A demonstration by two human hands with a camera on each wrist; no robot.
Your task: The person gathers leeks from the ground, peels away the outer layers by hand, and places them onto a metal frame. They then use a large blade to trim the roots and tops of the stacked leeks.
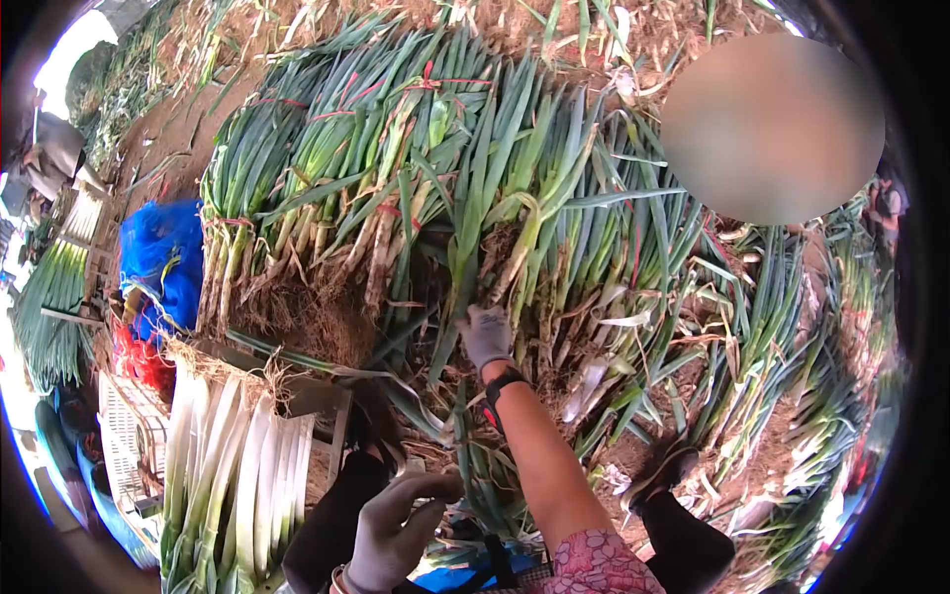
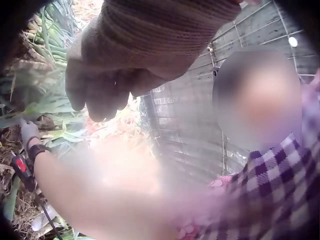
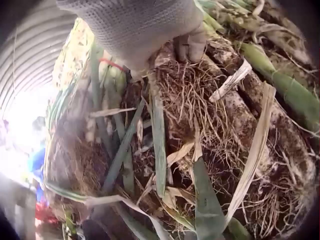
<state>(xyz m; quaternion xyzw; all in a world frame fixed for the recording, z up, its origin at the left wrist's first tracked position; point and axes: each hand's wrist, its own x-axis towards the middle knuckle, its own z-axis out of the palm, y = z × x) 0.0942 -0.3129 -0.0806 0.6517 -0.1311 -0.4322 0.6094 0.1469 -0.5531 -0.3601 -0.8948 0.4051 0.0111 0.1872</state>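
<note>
My right hand, in a pale knit glove, grips the root end of a soil-covered leek at the front edge of a long pile. In the right wrist view its fingers curl over the stalk, and tangled roots hang below. My left hand, gloved too, is held over my lap with fingers loosely bent and nothing in them. The left wrist view shows the same glove close up, fingers hanging down.
Tied leek bundles lie across the ground ahead. Cleaned white-stalked leeks rest at my left, beside a pale plastic crate. Blue netting and red netting sit behind them. Loose leeks spread to the right near my shoe.
</note>
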